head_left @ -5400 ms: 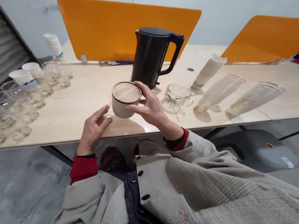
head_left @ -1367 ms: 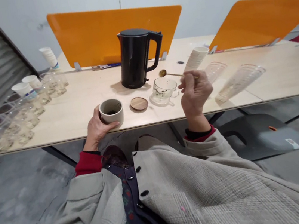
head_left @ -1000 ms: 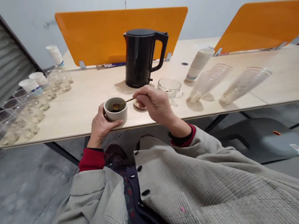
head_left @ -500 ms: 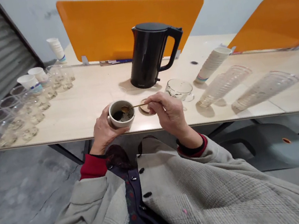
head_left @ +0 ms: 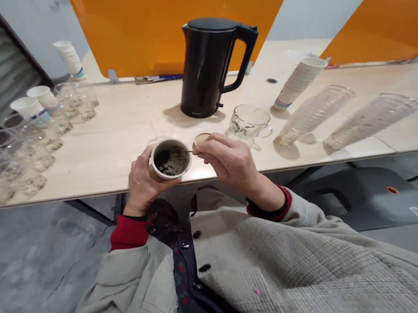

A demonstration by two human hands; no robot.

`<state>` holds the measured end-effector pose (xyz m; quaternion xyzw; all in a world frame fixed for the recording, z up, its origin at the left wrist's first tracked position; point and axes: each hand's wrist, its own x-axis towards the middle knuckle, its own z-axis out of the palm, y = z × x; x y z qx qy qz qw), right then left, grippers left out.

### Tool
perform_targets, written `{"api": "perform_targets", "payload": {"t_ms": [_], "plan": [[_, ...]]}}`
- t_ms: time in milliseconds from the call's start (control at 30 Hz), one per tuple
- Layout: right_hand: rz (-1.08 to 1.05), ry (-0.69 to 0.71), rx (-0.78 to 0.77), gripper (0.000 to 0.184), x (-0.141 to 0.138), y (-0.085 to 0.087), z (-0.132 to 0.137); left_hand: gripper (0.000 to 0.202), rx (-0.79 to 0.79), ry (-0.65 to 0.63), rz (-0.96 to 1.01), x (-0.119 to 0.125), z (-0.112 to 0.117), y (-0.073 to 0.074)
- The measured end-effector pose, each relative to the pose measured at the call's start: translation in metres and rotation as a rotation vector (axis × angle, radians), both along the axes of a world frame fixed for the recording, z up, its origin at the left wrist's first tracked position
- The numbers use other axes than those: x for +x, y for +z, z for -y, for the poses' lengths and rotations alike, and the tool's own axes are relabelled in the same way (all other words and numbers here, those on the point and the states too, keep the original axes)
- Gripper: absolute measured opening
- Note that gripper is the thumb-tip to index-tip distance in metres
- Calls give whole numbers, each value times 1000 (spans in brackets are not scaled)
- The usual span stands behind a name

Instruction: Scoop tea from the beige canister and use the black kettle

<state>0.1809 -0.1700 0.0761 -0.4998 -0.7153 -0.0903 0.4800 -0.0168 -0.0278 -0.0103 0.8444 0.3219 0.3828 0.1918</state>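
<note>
Grey woven jacket sleeves with red cuffs nearest. Left hand [head_left: 142,180] curled round the side of a small off-white ceramic cup [head_left: 171,159] with dark leaf bits inside, holding it at the near edge of the pale wood surface [head_left: 118,134]. Right hand [head_left: 229,161] pinched shut on a thin metal spoon handle [head_left: 191,151]; the handle reaches over the cup rim, bowl end lost among the dark contents. Just behind the right hand, a round wooden lid [head_left: 201,138] lies flat on the surface, partly covered by the fingers. Right of it, a clear glass mug [head_left: 248,123] with dark leaf bits inside, upright. Further right, two stacks of clear plastic cups [head_left: 313,113] lie on their sides, a stack of white paper cups [head_left: 299,82] tipped over behind them. Mid-surface, a black electric kettle [head_left: 210,66], lid closed, handle facing right. Far left, rows of clear plastic cups [head_left: 29,153] with residue at the bottom, a couple of white paper cups [head_left: 29,107] among them, and an upright paper cup stack [head_left: 68,57] at the back. Orange divider panels [head_left: 156,22] stand behind the kettle and at far right.
</note>
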Motion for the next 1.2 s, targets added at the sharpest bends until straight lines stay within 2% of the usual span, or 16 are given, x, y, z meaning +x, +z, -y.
{"api": "perform_targets", "payload": {"t_ms": [233,433,633,767,900,1000,1200], "plan": [[35,71,-38,20,-6,-7,-1,106,5,-16,7,0,-1,-5],[53,106,-26,20,-10,-16,-6,105,-14,-27,15,1,2,4],[-17,188,-114,19,-10,-13,-6,107,-44,-20,-17,1,3,9],[-253,171,-170,21,-6,-14,-7,106,-33,-7,-18,1,2,7],[-674,94,-214,28,0,-16,-12,108,-52,25,-21,0,2,6],[-926,68,-185,36,5,-18,-17,108,-86,40,-13,1,1,7],[-1144,56,-128,42,12,-23,-26,108,-153,68,-37,4,-5,10]]}}
